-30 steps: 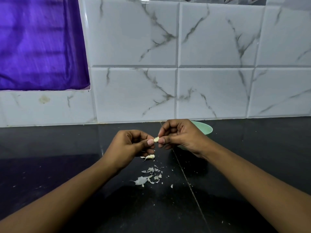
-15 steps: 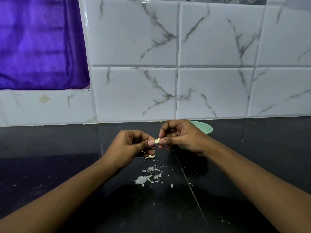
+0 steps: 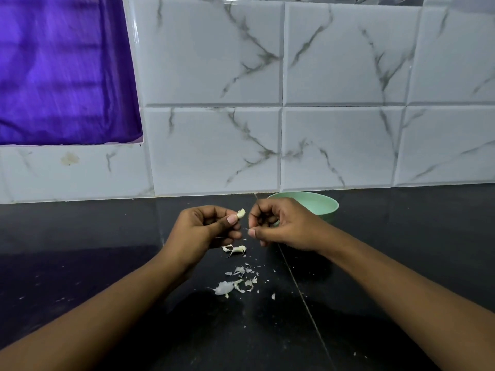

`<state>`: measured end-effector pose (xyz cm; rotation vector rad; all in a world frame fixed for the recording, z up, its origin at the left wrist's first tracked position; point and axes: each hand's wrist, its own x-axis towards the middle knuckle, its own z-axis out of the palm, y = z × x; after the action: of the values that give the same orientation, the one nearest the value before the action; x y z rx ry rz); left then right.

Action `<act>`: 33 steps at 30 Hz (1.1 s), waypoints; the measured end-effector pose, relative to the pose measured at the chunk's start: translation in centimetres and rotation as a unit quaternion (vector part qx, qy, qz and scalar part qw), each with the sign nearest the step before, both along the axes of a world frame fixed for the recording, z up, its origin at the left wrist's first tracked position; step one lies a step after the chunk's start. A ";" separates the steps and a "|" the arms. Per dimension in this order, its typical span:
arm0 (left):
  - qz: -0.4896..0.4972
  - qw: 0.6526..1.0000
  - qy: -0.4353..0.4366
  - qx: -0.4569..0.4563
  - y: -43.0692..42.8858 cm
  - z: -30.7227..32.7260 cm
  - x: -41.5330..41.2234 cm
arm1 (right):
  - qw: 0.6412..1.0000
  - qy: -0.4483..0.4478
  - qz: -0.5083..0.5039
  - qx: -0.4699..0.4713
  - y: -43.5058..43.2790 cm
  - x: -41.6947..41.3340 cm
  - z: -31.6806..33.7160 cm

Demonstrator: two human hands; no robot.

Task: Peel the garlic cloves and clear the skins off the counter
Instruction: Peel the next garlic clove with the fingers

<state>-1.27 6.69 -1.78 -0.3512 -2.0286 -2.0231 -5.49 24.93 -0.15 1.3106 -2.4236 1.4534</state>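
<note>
Papery white garlic skins lie scattered on the glossy black tabletop, with a curled skin strip just beyond. Above them, the left hand has its fingers pinched on a small pale garlic clove; close beside it, the right hand has its fingers curled, nipping a thin skin sliver. A round mint-green bowl stands behind the right hand, near the veined white wall tiles.

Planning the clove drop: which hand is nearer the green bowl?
Right. The right hand overlaps the near rim of the green bowl in view; the left hand, pinching the garlic clove, is farther to its left.
</note>
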 end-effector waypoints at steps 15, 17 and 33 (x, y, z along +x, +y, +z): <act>0.028 0.999 -0.003 -0.037 -0.2 -0.1 -0.1 | 0.989 -0.148 -0.015 0.018 0.1 0.6 0.7; 0.032 0.998 0.003 -0.050 -0.3 -0.1 -0.1 | 0.985 -0.161 0.003 0.066 0.2 0.6 0.7; 0.095 0.980 0.064 -0.161 -0.4 -0.1 0.0 | 0.995 -0.040 -0.079 0.056 0.2 0.2 0.8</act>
<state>-1.25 6.26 -1.89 -0.3241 -2.2137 -1.5220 -5.29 25.12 0.60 1.0692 -2.6257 1.3750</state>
